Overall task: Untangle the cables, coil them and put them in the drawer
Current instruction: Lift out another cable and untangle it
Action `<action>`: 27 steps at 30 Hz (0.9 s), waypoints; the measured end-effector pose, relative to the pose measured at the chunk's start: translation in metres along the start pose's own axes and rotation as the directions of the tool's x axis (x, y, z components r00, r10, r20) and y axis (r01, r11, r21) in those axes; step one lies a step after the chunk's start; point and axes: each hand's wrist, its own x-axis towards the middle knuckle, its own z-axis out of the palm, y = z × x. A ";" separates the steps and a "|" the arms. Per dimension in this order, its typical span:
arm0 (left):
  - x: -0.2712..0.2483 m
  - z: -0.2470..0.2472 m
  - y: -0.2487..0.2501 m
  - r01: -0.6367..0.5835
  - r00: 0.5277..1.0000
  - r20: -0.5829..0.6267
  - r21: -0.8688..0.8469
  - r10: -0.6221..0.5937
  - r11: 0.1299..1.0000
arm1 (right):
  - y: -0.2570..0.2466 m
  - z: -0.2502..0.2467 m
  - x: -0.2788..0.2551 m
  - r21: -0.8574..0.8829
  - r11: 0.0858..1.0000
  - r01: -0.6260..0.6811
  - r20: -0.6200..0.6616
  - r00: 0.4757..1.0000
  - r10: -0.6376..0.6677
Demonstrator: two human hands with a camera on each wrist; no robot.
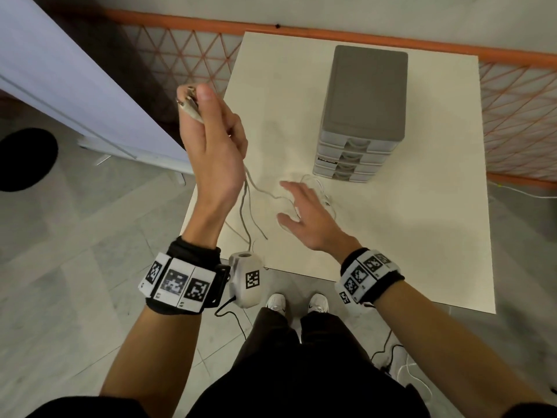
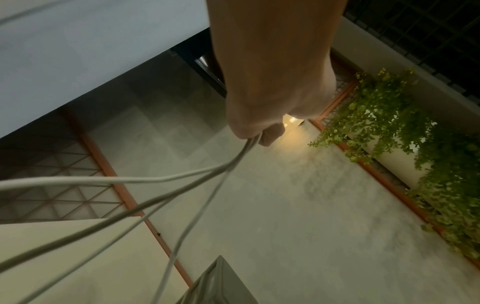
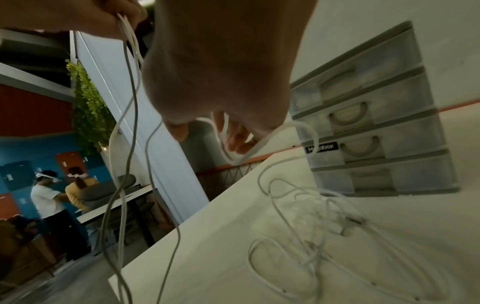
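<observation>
Left hand up high off the table's left edge, fingers curled round a bunch of grey cables, strands trailing down to the white table. Right hand low over the table, fingers spread and relaxed, a white cable loop draped across the fingertips, loose white cables tangled right beneath the palm. Grey drawer unit standing just beyond that tangle, all four drawers closed.
</observation>
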 end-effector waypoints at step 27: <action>-0.060 -0.036 -0.066 -0.101 0.907 0.386 0.592 -0.171 0.800 | -0.060 -0.058 -0.004 0.017 0.990 0.143 -0.051 0.989 -0.142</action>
